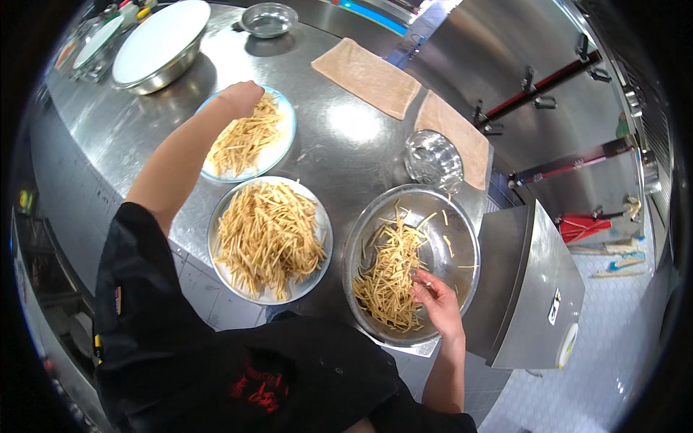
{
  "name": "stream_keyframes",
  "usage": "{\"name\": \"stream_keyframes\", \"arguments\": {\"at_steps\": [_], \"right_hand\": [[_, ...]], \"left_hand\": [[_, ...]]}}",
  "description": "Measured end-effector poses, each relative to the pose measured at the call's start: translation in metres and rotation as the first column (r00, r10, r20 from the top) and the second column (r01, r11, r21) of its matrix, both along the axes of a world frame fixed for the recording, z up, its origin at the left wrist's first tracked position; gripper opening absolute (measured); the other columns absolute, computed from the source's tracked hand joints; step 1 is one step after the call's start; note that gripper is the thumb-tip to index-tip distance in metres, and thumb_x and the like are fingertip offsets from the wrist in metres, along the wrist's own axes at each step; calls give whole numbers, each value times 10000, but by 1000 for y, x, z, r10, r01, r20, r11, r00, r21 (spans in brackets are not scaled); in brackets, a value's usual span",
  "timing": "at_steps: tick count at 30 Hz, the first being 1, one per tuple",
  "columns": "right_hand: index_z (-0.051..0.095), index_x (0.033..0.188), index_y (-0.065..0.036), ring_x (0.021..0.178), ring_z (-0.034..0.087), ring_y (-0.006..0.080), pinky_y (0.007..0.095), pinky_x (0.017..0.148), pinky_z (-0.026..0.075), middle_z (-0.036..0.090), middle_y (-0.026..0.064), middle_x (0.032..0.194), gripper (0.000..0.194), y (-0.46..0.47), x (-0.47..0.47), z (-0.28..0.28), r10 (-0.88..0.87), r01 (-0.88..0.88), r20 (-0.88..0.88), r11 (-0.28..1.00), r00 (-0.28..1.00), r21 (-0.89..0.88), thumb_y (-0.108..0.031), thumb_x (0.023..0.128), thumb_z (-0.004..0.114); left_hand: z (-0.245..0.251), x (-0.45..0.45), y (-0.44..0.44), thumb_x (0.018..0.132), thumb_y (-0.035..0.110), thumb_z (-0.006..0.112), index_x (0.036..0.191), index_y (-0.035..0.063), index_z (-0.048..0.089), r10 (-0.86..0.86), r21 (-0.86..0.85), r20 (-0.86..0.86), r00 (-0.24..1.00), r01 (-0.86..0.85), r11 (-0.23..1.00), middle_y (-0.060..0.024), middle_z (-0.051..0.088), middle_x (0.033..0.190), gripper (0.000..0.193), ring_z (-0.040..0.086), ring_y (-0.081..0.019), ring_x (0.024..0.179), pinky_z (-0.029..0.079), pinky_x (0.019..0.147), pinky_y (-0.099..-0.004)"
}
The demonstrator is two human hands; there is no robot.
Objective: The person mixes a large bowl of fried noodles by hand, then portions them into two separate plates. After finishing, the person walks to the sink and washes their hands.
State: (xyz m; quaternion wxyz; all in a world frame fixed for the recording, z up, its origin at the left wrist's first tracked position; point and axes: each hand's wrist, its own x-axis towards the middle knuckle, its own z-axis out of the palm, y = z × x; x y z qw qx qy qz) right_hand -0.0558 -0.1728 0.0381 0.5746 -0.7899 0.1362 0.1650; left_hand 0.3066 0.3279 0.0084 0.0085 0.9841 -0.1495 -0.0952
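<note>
My left hand is over the far side of a blue-rimmed white plate, fingers curled down at the pale yellow strips of food; its fingertips are hidden. Closer to me, a second white plate carries a tall heap of similar strips. My right hand reaches into a large stainless steel bowl, thumb and fingers loosely curved. Its fingertips touch the edge of a pile of strips in the bowl's left half, and a small pale bit shows by the fingers.
A steel table bears everything. Behind the bowl stands a small clear bowl, near two folded beige cloths. Another clear bowl and a wide white-topped metal basin are farther back. A metal cabinet adjoins on the right.
</note>
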Motion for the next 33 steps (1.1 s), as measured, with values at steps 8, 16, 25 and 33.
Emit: {"name": "stream_keyframes", "arguments": {"at_steps": [8,16,25,33], "right_hand": [[617,1354,-141,1198,631,259,346,1004,501,621,173,1352,489,-69,27,-55,174,-172,-25,925,984,-340,-300,907,738],[639,1187,-14,986,670,264,385,892,520,691,173,1114,355,-21,169,-123,28,26,187,960,982,-280,-270,944,674],[722,1049,-121,1119,602,312,463,903,522,664,98,1115,264,31,113,-81,983,-773,2,144,182,-618,-258,824,709],[663,1044,-80,1082,608,329,449,922,516,647,93,1075,226,-85,183,-40,860,-219,238,366,451,-905,-123,824,630]], "left_hand": [[24,-91,-25,871,62,552,1206,91,659,109,-121,75,991,-100,988,-213,714,1039,353,701,-339,980,551,870,-463],[7,-223,-237,989,410,546,1176,-54,630,28,-451,-459,888,-260,854,-304,677,1084,507,656,-440,1047,505,941,-474],[-23,-239,-253,981,389,595,1218,-48,552,210,-671,-416,885,-454,586,-288,661,1083,499,656,-400,1047,491,883,-422],[14,-238,-299,909,206,693,1081,16,529,230,-828,-96,968,-206,521,-278,668,827,305,650,-478,862,504,713,-479]]}}
